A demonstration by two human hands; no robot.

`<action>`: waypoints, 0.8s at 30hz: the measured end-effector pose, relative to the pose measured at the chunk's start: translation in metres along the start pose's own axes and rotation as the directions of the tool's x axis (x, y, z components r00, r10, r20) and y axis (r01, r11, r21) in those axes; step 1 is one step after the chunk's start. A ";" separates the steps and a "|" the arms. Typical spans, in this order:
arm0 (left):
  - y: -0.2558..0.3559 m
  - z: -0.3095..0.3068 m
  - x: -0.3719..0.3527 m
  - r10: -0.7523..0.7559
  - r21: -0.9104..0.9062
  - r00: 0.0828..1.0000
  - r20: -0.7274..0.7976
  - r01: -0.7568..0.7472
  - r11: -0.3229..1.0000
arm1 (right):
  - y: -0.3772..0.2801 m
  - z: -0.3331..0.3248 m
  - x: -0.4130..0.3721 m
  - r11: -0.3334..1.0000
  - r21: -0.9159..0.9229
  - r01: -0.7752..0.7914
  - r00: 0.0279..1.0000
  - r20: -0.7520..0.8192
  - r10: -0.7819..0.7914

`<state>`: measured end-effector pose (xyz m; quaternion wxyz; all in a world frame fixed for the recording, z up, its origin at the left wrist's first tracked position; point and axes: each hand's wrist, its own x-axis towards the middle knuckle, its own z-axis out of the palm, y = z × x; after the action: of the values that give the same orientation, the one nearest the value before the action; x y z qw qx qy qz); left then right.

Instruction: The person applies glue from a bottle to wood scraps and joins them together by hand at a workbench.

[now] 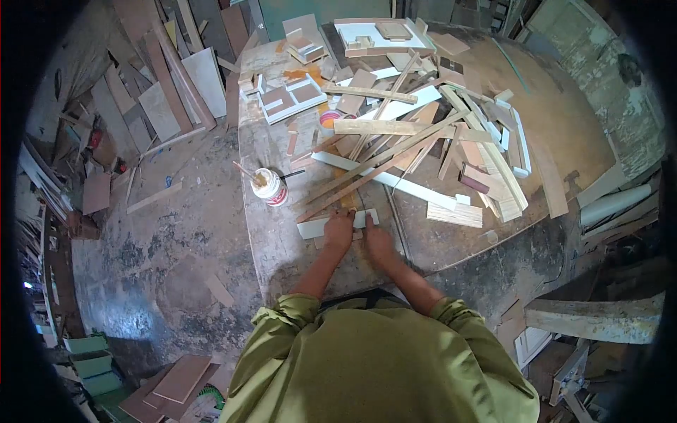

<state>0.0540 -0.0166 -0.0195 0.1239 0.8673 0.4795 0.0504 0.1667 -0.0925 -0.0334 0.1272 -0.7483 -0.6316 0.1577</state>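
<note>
A short white strip (pixel 312 229) lies near the front of the worktable, under both my hands. My left hand (pixel 338 231) presses on its middle, fingers bent and close together. At the strip's right end is my right hand (pixel 376 238), its thumb side against the strip and its other fingers curled. A small piece of wood shows partly beneath the strip, between the hands. Beyond the left hand, long brown sticks (pixel 331 200) reach toward the strip. An open white tub (pixel 270 187) with a brush in it stands to the left.
A heap of wooden strips (pixel 423 134) covers the middle of the worktable (pixel 282 250). Behind are a white divided frame (pixel 293 99) and a white tray (pixel 381 35). A dark red block (pixel 474 179) lies right. Boards (pixel 204 81) lean at the back left.
</note>
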 end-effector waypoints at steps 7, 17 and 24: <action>0.001 -0.002 -0.001 -0.020 -0.034 1.000 0.021 0.021 0.999 | -0.002 -0.001 -0.015 0.990 0.085 -0.108 0.991 -0.072 0.115; 0.004 -0.012 -0.001 0.016 0.006 1.000 0.005 -0.016 1.000 | 0.001 0.006 -0.057 0.990 0.023 -0.142 0.984 0.113 0.139; 0.004 -0.013 -0.001 0.009 -0.013 1.000 0.019 -0.008 1.000 | 0.011 0.003 -0.021 1.000 -0.015 -0.021 0.999 0.047 0.021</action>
<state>0.0543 -0.0176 -0.0061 0.1341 0.8689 0.4742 0.0458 0.1722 -0.1147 -0.0392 0.1051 -0.7519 -0.6277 0.1721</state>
